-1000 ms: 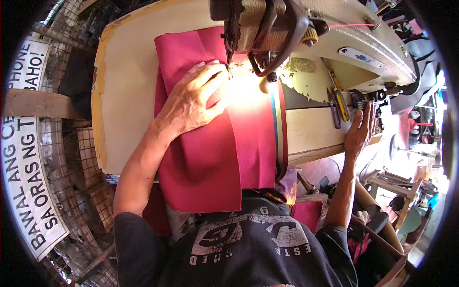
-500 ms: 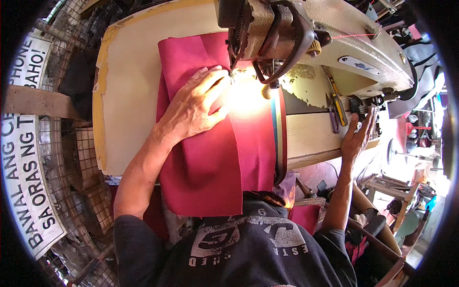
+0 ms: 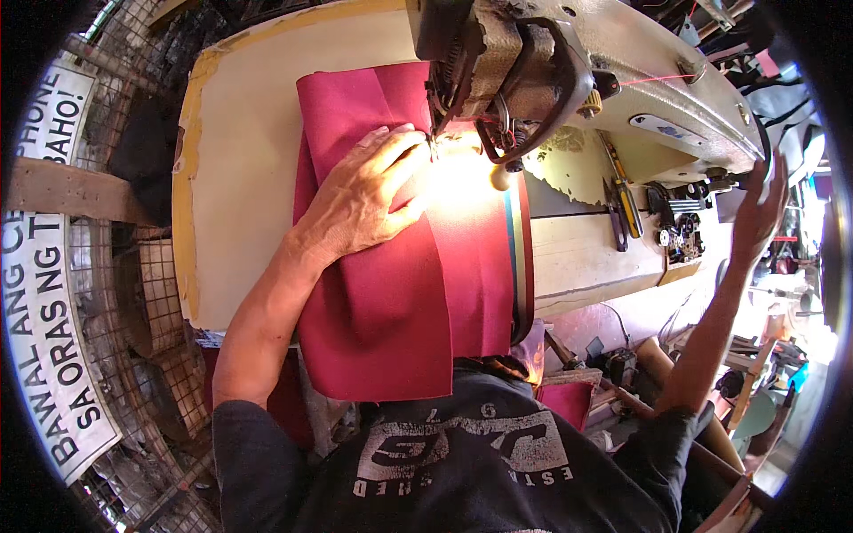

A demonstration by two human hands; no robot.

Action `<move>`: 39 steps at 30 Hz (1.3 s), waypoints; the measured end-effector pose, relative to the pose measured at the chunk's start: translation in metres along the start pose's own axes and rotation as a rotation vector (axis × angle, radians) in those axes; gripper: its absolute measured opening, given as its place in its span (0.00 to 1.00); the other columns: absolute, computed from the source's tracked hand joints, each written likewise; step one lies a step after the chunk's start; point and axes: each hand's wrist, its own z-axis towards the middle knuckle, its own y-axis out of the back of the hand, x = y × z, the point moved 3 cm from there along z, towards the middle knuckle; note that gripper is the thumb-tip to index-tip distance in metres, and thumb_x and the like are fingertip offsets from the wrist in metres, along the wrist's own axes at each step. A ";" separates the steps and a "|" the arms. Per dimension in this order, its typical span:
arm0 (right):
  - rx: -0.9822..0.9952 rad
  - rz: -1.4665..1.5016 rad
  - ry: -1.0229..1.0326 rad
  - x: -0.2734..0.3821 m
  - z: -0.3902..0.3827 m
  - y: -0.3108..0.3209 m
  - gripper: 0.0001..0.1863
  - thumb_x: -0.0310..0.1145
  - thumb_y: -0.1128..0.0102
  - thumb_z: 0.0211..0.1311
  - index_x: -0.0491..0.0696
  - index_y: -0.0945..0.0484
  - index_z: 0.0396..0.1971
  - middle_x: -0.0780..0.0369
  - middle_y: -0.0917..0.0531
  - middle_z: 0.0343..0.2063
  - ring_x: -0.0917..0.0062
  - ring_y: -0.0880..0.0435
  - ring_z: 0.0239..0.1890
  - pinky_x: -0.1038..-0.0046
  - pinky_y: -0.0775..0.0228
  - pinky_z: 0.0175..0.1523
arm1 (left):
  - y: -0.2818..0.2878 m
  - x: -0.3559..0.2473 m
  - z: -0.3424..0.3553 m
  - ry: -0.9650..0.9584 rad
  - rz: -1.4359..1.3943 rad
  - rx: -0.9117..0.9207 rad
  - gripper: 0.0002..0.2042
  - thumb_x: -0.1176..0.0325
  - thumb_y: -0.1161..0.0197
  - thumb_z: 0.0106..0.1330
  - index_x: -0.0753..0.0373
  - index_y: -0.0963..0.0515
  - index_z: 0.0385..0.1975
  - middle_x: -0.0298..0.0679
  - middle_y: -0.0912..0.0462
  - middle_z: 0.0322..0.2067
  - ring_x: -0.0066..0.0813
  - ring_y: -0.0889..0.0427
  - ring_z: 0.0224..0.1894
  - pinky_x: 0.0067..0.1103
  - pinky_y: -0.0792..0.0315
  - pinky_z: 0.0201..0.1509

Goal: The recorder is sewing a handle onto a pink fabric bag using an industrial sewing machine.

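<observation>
Maroon fabric (image 3: pixel 378 329), folded in layers, lies beneath the head of a sewing machine (image 3: pixel 498 80) and hangs over the table's near edge. My left hand (image 3: pixel 369 195) rests open on it, palm down, fingertips just beside the lit needle area. Glare washes out the cloth to the right of the needle. At the machine's far right end my right hand (image 3: pixel 761 204) is raised with its fingers stretched out, holding nothing. It is nearest to the handwheel end of the machine; whether it touches there I cannot tell.
On the machine bed lie a yellow-handled screwdriver (image 3: pixel 627 191) and dark snips (image 3: pixel 616 218). A bobbin winder (image 3: pixel 682 235) sits right of them. Red thread (image 3: pixel 657 80) runs along the machine arm. A wire mesh wall with a white sign (image 3: pixel 67 373) stands at the left.
My right hand has moved right and up, from beside the bobbin winder to the machine's right end. My left hand stays on the fabric, which has hardly shifted.
</observation>
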 end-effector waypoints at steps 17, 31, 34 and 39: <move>-0.150 0.627 -0.710 -0.094 -0.076 -0.082 0.23 0.45 0.57 0.79 0.41 0.27 0.58 0.54 0.19 0.49 0.69 0.20 0.50 0.65 0.28 0.54 | 0.005 -0.003 0.002 0.044 -0.006 0.055 0.26 0.61 0.33 0.61 0.69 0.28 0.56 0.50 0.26 0.56 0.50 0.29 0.65 0.41 0.37 0.72; 0.406 0.126 -0.222 -0.104 0.080 -0.071 0.22 0.47 0.48 0.74 0.45 0.19 0.53 0.54 0.14 0.44 0.67 0.13 0.38 0.68 0.25 0.47 | 0.003 0.037 0.028 -0.040 0.101 0.018 0.25 0.62 0.33 0.59 0.72 0.25 0.53 0.54 0.25 0.58 0.55 0.29 0.65 0.45 0.36 0.72; 0.422 0.154 -0.319 -0.105 0.078 -0.075 0.19 0.45 0.46 0.73 0.47 0.18 0.52 0.60 0.14 0.41 0.80 0.16 0.37 0.77 0.26 0.46 | -0.001 0.065 0.041 0.052 0.102 0.128 0.26 0.61 0.35 0.63 0.71 0.27 0.58 0.57 0.26 0.60 0.54 0.29 0.65 0.43 0.38 0.73; -0.108 0.226 -0.588 -0.106 0.008 -0.071 0.27 0.54 0.48 0.72 0.48 0.21 0.58 0.52 0.15 0.51 0.61 0.16 0.53 0.65 0.28 0.58 | -0.004 0.080 0.042 0.068 0.049 0.128 0.25 0.62 0.35 0.65 0.69 0.26 0.59 0.52 0.26 0.60 0.50 0.28 0.64 0.39 0.37 0.73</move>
